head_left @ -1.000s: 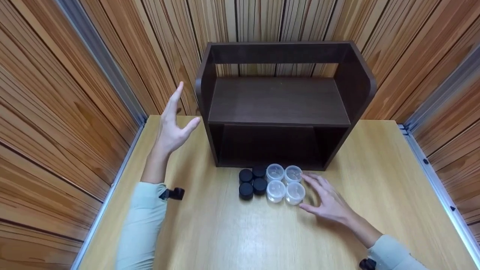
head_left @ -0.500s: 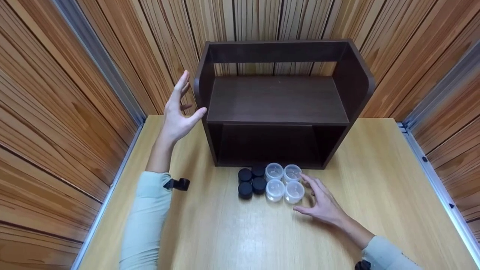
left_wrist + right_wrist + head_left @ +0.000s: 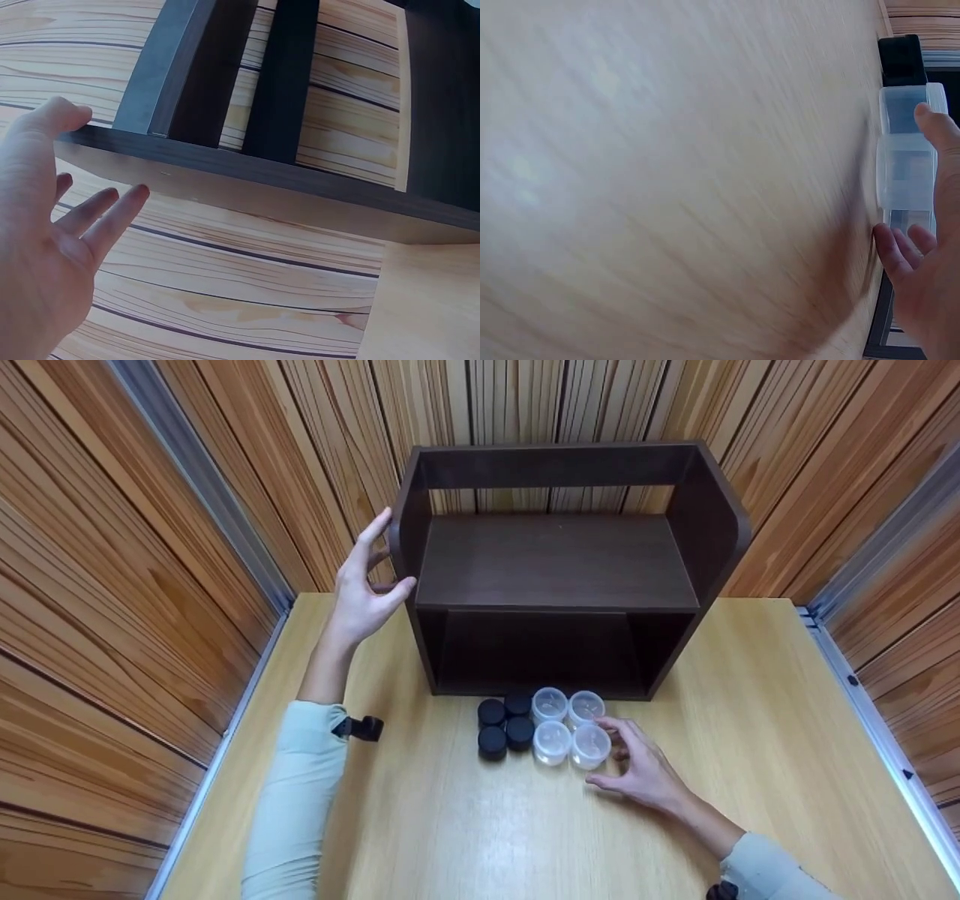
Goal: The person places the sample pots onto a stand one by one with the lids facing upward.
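Observation:
My left hand (image 3: 364, 596) is at the left side panel of a dark brown shelf unit (image 3: 559, 562). Its thumb and index finger are spread near the panel's edge; in the left wrist view the other fingers (image 3: 112, 217) extend beside the panel's outer face, and contact is unclear. On the table, my right hand (image 3: 645, 769) is beside the front right clear plastic jar (image 3: 591, 745), thumb at its front and fingers on its right, not visibly gripping it. Several clear jars (image 3: 551, 742) stand close together, with several black round-topped containers (image 3: 492, 742) to their left.
The shelf unit stands on a light wooden table (image 3: 442, 825), its lower compartment (image 3: 532, 649) behind the jars. Wood-plank walls (image 3: 112, 547) enclose the back and sides. A metal rail (image 3: 885, 750) runs along the right table edge.
My left hand has moved right and up to the shelf's side panel. My right hand has shifted slightly left and its index finger has come down beside the front right jar. The jars have not moved.

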`<action>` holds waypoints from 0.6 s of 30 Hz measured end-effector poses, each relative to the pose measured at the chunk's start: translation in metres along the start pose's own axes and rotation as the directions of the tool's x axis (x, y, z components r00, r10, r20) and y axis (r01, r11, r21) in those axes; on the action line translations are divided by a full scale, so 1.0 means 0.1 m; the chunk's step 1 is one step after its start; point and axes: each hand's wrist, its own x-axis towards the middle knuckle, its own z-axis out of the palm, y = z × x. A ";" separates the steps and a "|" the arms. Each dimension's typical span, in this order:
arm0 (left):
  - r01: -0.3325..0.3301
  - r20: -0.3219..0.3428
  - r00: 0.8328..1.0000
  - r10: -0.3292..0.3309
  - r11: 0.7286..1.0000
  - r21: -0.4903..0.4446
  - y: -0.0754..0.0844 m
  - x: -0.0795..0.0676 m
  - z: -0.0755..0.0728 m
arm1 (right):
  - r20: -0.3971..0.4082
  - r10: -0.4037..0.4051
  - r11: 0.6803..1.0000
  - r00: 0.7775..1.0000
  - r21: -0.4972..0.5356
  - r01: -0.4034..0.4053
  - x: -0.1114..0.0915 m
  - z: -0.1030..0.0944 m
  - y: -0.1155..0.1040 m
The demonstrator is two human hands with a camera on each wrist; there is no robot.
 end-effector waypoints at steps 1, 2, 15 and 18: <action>-0.004 0.001 1.000 0.004 1.000 0.002 0.00 0.00 0.00 | 0.002 0.002 1.000 1.000 -0.002 -0.002 0.00 0.00 0.00; -0.007 0.000 1.000 0.007 1.000 0.005 0.00 0.00 0.01 | 0.005 -0.002 1.000 1.000 -0.002 0.002 0.00 0.01 0.00; -0.053 -0.017 0.998 0.053 0.998 0.017 0.01 0.05 0.04 | 0.014 -0.032 0.998 0.999 0.050 0.031 -0.01 0.03 -0.03; -0.062 -0.017 0.998 0.062 0.998 0.018 -0.01 0.03 0.05 | 0.023 -0.011 0.999 1.000 0.040 0.010 -0.01 0.04 -0.02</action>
